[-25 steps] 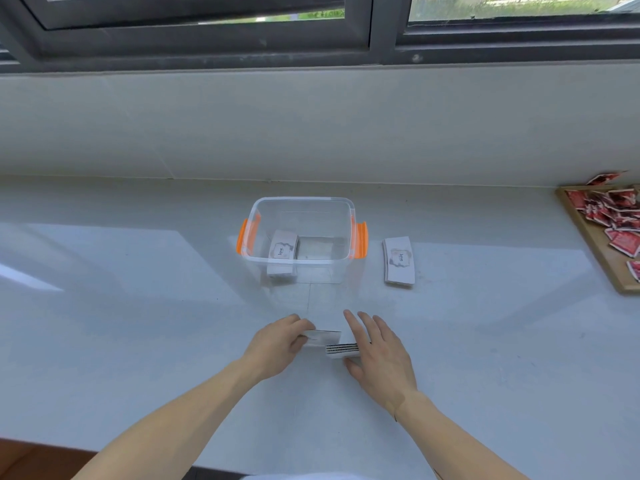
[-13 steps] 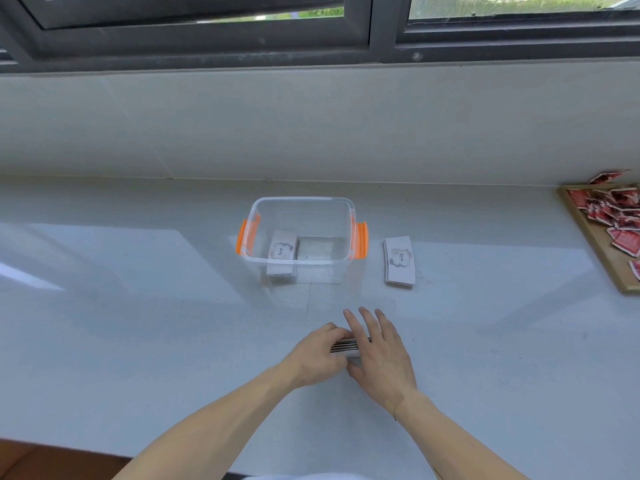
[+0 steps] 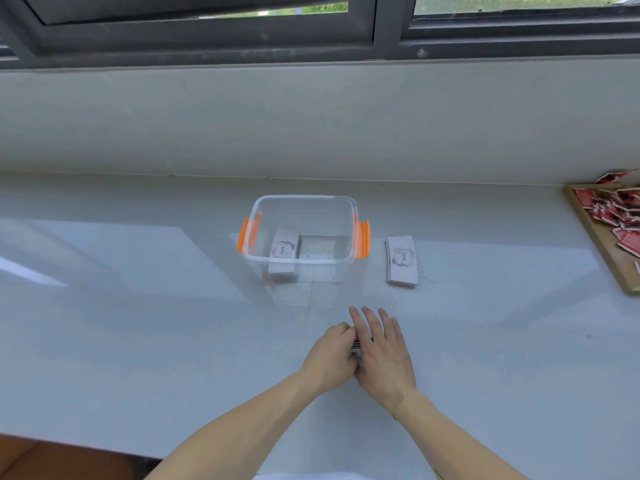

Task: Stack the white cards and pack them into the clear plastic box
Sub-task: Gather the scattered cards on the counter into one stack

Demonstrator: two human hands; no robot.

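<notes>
A clear plastic box point(image 3: 302, 201) with orange latches stands on the pale counter. One stack of white cards point(image 3: 284, 254) lies inside it at the left. A second stack of white cards point(image 3: 401, 260) rests on the counter just right of the box. In front of the box my left hand point(image 3: 330, 358) and my right hand point(image 3: 384, 355) press together around a third card stack point(image 3: 356, 344). Only its dark striped edge shows between the fingers. My right hand's fingers lie flat over the top.
A wooden tray point(image 3: 597, 237) heaped with several red cards sits at the far right. A wall with a dark-framed window rises behind the counter. The counter's front edge runs at the lower left.
My left hand has slid right with a loose white card and closed against my right hand. The card has vanished into the stack between both hands.
</notes>
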